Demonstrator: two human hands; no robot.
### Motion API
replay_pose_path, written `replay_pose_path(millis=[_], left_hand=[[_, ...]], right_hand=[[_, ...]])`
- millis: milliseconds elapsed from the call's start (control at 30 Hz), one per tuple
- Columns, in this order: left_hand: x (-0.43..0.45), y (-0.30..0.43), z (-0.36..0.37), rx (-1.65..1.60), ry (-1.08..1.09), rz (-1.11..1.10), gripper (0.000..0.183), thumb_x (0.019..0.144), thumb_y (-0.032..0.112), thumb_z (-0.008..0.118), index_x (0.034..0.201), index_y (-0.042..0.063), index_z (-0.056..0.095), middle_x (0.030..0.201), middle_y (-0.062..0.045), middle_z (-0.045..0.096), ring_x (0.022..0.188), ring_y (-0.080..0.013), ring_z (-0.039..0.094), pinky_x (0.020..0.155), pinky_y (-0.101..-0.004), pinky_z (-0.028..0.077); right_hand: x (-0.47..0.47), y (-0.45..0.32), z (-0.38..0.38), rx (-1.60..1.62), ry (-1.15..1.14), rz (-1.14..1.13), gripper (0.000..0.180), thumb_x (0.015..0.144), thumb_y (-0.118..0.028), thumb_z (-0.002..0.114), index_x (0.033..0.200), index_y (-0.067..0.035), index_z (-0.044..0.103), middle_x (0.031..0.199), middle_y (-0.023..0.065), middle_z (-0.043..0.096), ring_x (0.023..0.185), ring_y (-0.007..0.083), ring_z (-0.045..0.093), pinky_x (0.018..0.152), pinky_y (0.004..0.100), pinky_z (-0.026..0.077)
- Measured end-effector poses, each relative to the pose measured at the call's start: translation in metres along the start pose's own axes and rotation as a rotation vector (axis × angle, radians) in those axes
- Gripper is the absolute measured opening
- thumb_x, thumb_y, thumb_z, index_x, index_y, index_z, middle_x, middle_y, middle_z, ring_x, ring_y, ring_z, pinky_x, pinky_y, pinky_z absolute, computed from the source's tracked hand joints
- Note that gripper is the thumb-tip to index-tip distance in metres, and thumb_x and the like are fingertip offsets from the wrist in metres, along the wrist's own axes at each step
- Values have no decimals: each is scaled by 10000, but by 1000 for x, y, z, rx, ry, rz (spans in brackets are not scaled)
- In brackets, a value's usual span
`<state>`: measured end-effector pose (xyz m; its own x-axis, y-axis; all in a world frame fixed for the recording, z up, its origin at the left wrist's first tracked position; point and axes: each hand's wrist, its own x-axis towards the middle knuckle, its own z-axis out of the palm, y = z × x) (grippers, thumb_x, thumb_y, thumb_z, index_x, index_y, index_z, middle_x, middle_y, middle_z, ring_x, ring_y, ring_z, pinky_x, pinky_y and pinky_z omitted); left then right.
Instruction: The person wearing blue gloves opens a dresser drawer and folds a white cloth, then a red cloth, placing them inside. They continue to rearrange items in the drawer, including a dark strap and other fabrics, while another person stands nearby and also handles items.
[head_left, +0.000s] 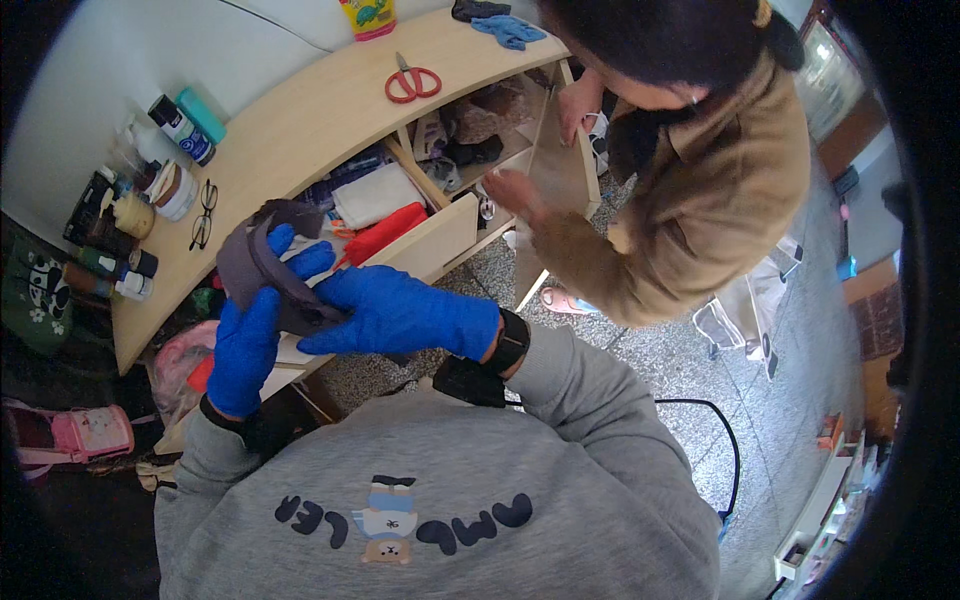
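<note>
Both my hands wear blue gloves and are on a dark grey-purple looped fabric item (247, 262), perhaps a soft band or strap. My left hand (246, 356) grips its near left side. My right hand (390, 311) reaches in from the right, its fingers inside the loop and its thumb along the lower edge. Just beyond my hands a desk drawer (420, 244) stands pulled out. In it lie a folded white cloth (379, 195) and a red cloth-like item (386, 232); other contents are partly hidden by my hands.
A co-worker (705, 172) in a brown jacket leans in at the right, hands at a second opened compartment (480, 112). Red-handled scissors (411, 81), eyeglasses (204, 215), a blue cloth (508, 31) and several bottles and jars (180, 131) rest on the desktop (300, 135).
</note>
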<state>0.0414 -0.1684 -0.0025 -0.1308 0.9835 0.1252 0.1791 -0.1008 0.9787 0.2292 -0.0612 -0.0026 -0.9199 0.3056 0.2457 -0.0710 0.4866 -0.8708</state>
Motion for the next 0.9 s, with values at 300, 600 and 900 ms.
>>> replay_pose_path(millis=[300, 600, 900], left_hand=[[-10, -9, 16, 285, -97, -66, 486, 949, 160, 447, 1384, 1, 302, 1318, -170, 470, 1192, -280, 479, 1024, -381, 369], [-18, 6, 66, 483, -468, -238, 273, 946, 220, 493, 1100, 32, 618, 830, -91, 626, 811, -155, 582, 740, -279, 470], [-34, -8, 69, 768, -697, -355, 356, 912, 240, 545, 1218, 60, 551, 955, -110, 646, 872, -214, 617, 794, -321, 470]], right_hand=[[-55, -11, -11, 254, 205, 157, 481, 861, -426, 577, 1265, -170, 525, 1013, 164, 644, 884, 305, 644, 773, 372, 500], [-147, -32, -37, 460, 126, 279, 402, 886, -263, 606, 1226, -58, 540, 870, 138, 658, 734, 136, 638, 665, 297, 509], [-288, -47, -49, 807, 772, -152, 285, 889, -169, 531, 1049, 63, 573, 833, 184, 651, 589, 225, 615, 526, 277, 501]])
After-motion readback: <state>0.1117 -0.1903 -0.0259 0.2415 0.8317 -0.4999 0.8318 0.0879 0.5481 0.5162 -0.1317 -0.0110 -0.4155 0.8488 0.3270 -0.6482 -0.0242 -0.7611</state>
